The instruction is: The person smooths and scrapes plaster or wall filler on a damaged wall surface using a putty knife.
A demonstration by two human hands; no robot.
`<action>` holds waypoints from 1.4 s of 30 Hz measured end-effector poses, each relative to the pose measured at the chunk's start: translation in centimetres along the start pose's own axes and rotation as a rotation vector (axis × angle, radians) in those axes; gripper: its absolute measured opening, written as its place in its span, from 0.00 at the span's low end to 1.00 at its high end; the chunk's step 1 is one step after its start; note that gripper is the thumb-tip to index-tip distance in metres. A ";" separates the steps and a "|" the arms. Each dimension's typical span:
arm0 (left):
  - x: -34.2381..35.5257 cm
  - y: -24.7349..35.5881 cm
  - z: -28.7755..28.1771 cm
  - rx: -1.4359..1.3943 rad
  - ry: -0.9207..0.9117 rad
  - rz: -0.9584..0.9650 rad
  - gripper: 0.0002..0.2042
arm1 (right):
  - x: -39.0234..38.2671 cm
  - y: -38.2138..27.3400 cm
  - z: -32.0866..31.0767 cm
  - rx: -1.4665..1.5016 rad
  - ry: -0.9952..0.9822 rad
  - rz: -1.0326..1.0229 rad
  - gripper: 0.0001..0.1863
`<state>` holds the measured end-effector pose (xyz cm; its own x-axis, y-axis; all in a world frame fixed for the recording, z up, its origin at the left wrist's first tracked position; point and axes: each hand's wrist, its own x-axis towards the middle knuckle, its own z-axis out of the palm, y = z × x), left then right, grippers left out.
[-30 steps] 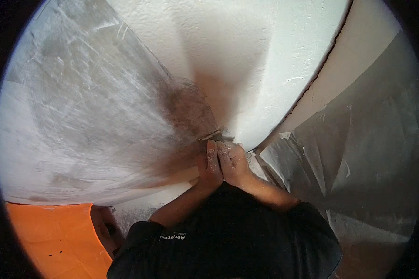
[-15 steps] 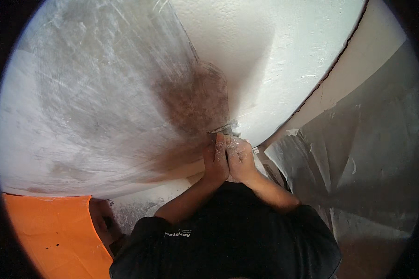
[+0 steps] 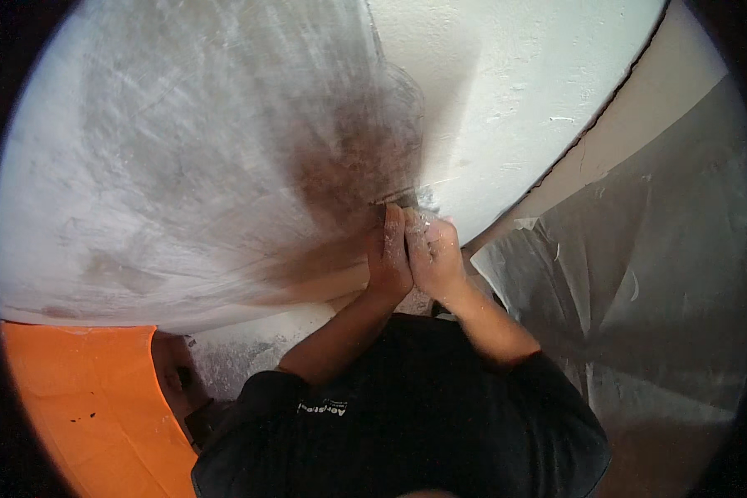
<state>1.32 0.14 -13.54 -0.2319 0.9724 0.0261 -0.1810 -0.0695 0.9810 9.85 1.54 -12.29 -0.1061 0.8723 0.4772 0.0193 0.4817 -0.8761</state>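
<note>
Both my hands press side by side against a large curved surface, at the lower edge of its grey, scuffed coating. My left hand has its fingers together and pointing up. Beside it, touching, my right hand is closed with the fingers bent. Between the fingertips and the surface shows the edge of a thin dark grey piece that looks like sandpaper; most of it is hidden. Pale dust covers the fingers. To the right of the coating the surface is smooth white.
An orange sheet hangs at the lower left, with a dust-speckled floor beside it. Grey plastic sheeting drapes down the right side. A dark jagged line borders the white area.
The view has shifted a little, so the surface, orange sheet and hands all sit higher in the picture. My hands remain together against the coating's lower edge, slightly displaced along it.
</note>
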 end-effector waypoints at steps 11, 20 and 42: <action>-1.4 -4.9 -1.4 -0.057 -0.231 -0.055 0.21 | -4.7 2.7 -0.7 0.021 -0.005 0.141 0.10; -0.7 -9.5 -1.4 -0.254 -0.175 -0.330 0.23 | -5.0 4.9 -1.2 0.014 0.036 0.169 0.13; 0.1 -5.2 0.2 0.039 -0.191 -0.007 0.24 | -4.5 5.9 -1.0 -0.007 0.101 0.126 0.13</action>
<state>2.45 0.68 -18.59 -0.0447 0.9977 0.0517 -0.1437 -0.0576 0.9879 11.46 0.59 -19.52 -0.0016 0.9298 0.3682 0.0329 0.3680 -0.9292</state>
